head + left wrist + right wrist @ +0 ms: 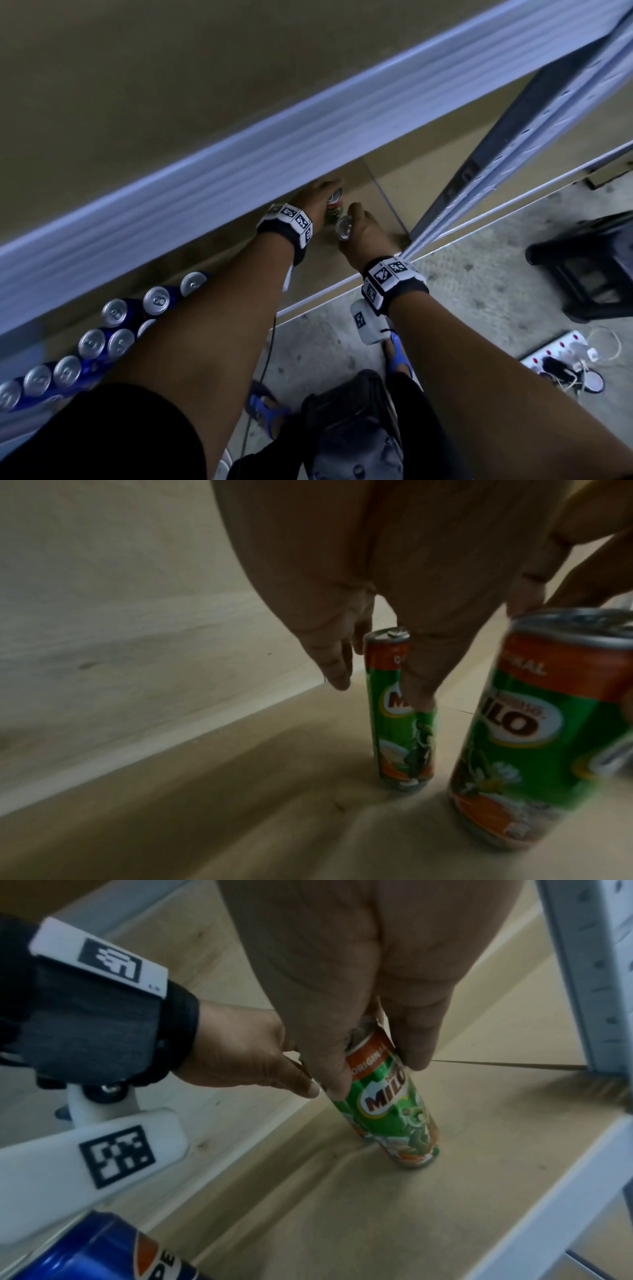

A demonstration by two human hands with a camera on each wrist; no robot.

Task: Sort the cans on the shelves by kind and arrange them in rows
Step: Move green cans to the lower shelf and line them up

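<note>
Risk: tipping of tall, narrow Milo cans, likely from knuckle contact between crowded hands or a tilted set-down.
Left hand (317,202): curled round rear Milo can (399,710), standing on shelf.
Right hand (364,236): pinched front Milo can (390,1110) near its top.
Surface: bare wooden shelf board (308,1218); Pepsi cans (116,329) rowed at left.
Room: concrete floor (479,308), power strip (561,356), black stool (592,267).

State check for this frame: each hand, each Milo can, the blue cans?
Left hand: grips the far Milo can.
Right hand: grips the near Milo can.
Far Milo can: upright on shelf.
Near Milo can: upright on shelf.
Blue cans: upright, in rows.
</note>
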